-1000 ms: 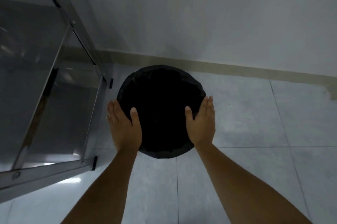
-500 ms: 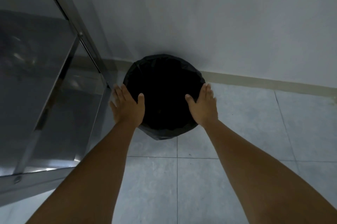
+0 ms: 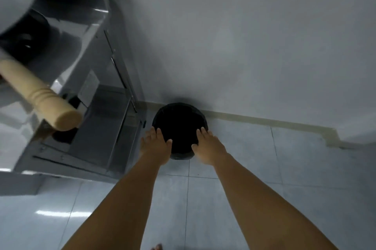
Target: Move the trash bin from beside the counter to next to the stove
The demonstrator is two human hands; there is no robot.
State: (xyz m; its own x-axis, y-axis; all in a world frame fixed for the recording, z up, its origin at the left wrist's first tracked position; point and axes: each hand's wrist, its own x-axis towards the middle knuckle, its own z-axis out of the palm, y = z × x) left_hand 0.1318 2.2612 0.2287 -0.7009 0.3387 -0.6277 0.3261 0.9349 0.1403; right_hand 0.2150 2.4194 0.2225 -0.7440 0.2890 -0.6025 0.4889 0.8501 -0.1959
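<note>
Round trash bin lined with a black plastic bag [image 3: 179,125] — stands on the grey tiled floor [image 3: 305,168] against the pale wall [image 3: 244,35], just right of the stainless-steel stove unit [image 3: 105,127]. Left hand [image 3: 156,144] and right hand [image 3: 207,145] — fingers spread, cupping opposite sides of the rim. Pale wooden handle [image 3: 40,95] juts over the unit's top.

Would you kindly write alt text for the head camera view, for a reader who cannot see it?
Seen from above, the left hand and right hand rest on the rim of a black trash bin on a tiled floor, against a grey wall beside a steel stove. A pale wooden handle juts in at left.
</note>
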